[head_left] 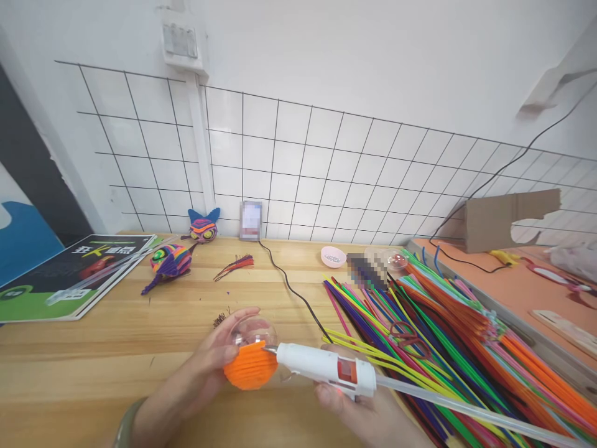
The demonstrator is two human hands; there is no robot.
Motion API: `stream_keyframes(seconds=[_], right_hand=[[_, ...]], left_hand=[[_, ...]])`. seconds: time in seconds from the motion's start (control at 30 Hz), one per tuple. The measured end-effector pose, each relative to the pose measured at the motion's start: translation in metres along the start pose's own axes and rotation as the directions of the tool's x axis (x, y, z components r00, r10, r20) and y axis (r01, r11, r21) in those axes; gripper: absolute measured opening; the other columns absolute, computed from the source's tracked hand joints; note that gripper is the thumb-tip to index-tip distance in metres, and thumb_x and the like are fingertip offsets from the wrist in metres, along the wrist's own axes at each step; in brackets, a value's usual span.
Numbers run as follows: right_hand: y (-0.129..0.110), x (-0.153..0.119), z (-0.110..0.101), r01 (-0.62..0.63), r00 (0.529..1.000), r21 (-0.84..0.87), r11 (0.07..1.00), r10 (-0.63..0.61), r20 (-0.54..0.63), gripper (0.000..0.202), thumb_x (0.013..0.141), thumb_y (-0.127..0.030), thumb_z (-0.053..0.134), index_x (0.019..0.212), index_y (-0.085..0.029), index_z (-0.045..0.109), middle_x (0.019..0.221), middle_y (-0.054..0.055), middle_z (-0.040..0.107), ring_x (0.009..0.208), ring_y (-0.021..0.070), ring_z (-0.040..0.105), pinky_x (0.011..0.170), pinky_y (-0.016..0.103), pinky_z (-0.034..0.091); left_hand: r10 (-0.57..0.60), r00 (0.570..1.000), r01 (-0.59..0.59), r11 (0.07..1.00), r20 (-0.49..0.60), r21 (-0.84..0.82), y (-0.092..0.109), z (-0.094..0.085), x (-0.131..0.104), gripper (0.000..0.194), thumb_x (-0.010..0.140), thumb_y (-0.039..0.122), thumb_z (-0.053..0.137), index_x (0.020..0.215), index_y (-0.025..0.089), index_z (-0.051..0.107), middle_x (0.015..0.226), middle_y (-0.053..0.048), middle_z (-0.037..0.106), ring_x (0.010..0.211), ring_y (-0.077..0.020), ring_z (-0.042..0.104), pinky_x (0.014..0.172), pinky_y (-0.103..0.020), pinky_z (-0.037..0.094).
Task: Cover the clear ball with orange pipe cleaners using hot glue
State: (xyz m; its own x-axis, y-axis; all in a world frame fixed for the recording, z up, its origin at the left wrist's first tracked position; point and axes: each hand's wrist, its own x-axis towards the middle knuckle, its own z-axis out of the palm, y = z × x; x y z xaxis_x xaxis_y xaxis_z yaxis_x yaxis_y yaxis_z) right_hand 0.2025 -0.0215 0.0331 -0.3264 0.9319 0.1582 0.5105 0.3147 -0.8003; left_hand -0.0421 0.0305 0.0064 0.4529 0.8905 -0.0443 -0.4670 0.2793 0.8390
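Observation:
My left hand (215, 348) is closed around a clear plastic ball (259, 328). The ball's lower part is covered with rows of orange pipe cleaner (250, 367), while its top stays see-through. In my right hand (347, 404) is a white glue gun (317, 367), with a long clear glue stick (448, 400) sticking out of its back. The metal nozzle points left and meets the upper edge of the orange rows. A small red light glows near the handle. My right fingers are partly hidden under the gun.
Bundles of coloured pipe cleaners (457, 348) cover the right side, with red-handled scissors (410, 339) on them. Two striped figures (172, 264) stand at back left beside a magazine (79, 267). A black cable (291, 283) crosses the table. A pink bowl (333, 257) sits behind.

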Motion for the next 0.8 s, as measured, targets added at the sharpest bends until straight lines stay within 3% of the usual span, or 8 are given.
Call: stream_keyframes(seconds=[0.5,0.8], right_hand=[[-0.011,-0.002,-0.004,-0.101,0.995,0.043,0.994,0.101,0.007,0.035,0.084,-0.053,0.048,0.076,-0.02,0.056,0.085,0.004,0.063,0.077,0.0192,0.058,0.068,0.026,0.048],[-0.005,-0.002,-0.002,-0.107,0.994,0.028,0.994,0.108,-0.029,0.036,0.081,-0.054,0.051,0.079,-0.02,0.061,0.083,0.004,0.062,0.078,0.0205,0.057,0.072,0.029,0.048]], left_hand=[[-0.01,1.0,0.01,1.0,0.004,-0.024,-0.003,-0.003,0.002,0.056,0.061,0.039,0.075,0.114,0.027,0.061,0.116,-0.008,0.062,0.109,-0.031,0.051,0.089,-0.04,0.041],[-0.011,1.0,0.012,1.0,0.029,-0.02,-0.004,-0.004,0.002,0.056,0.062,0.038,0.075,0.114,0.027,0.061,0.117,-0.008,0.062,0.109,-0.0315,0.052,0.088,-0.041,0.042]])
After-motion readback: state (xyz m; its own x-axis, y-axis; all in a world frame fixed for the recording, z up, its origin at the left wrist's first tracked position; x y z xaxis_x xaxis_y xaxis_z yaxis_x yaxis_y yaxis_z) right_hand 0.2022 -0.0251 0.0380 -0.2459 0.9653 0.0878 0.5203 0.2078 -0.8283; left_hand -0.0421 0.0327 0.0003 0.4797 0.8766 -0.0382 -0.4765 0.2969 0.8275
